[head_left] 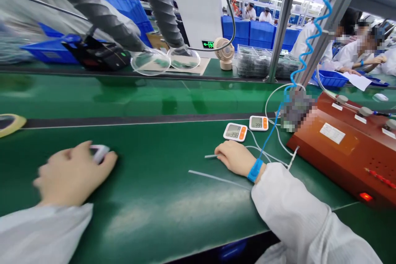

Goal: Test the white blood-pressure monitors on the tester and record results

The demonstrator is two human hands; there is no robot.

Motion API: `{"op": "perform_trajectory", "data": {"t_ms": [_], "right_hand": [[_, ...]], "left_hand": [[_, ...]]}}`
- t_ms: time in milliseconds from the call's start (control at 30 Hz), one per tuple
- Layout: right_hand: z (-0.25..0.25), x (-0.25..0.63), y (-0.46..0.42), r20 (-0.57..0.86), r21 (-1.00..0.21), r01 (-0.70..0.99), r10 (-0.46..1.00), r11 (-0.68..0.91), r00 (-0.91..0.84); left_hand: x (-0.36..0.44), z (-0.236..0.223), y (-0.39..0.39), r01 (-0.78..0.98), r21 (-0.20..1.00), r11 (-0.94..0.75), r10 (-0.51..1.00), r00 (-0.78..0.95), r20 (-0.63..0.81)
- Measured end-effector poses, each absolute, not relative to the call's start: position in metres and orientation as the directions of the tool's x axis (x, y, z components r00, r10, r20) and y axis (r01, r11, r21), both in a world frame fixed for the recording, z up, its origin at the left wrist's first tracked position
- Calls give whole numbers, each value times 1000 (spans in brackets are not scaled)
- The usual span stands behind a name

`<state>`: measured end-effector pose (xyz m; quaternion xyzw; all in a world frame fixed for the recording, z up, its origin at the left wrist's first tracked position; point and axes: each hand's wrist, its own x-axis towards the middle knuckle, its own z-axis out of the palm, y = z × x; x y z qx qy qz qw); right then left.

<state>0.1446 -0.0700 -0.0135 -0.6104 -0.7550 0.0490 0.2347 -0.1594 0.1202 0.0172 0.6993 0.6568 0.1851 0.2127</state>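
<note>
My left hand (69,173) is over the left of the green mat, thumb and fingers closed around a small white device (100,153) with a dark face, slightly blurred. My right hand (233,157), with a blue strap (255,170) on its wrist, is closed on a thin pale tube (210,156) whose end sticks out to the left. A second pale tube (213,176) lies nearer to me and runs under my right sleeve. Just beyond my right hand lie two white display units with orange buttons, one reading 398 (232,131), the other 399 (256,123).
An orange-brown box (328,148) with a lit red switch stands at right. A coiled blue cord (311,37) hangs near it. Yellow tape (12,125) lies at far left. Beyond the green belt (123,93) are a small fan (225,51), duct hoses and co-workers.
</note>
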Motion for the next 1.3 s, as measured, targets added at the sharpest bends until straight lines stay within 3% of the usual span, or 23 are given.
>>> {"op": "perform_trajectory", "data": {"t_ms": [67,100,133,200,267,333,500,800,1033,1300], "right_hand": [[-14,145,-71,346,-395,888,934,237,-95],[-15,146,-71,376,-420,877,924,234,-66],[-16,147,-72,406,-449,863,913,232,-34],[-16,150,-73,466,-504,831,884,237,31],[-14,154,-76,523,-554,797,845,240,109],[-11,159,-78,565,-586,776,804,233,185],[-9,165,-79,607,-583,784,756,213,245],[-9,156,-76,585,-601,754,789,266,188],[-6,154,-82,617,-646,710,741,281,267],[-4,152,-83,614,-626,709,766,325,191]], "left_hand": [[-126,21,109,822,555,-128,992,120,51],[-107,20,101,750,645,-147,989,124,81],[-85,18,91,607,774,-182,982,153,111],[-39,8,63,127,966,-224,941,285,180],[3,-4,29,-263,965,-10,902,413,122],[32,-14,-2,-413,896,162,881,470,57],[41,-19,-22,-406,839,361,806,588,-62],[30,-12,-12,-389,860,331,823,564,-62],[30,-12,-15,-372,873,316,823,565,-57],[30,-12,-15,-366,871,329,818,570,-70]]}}
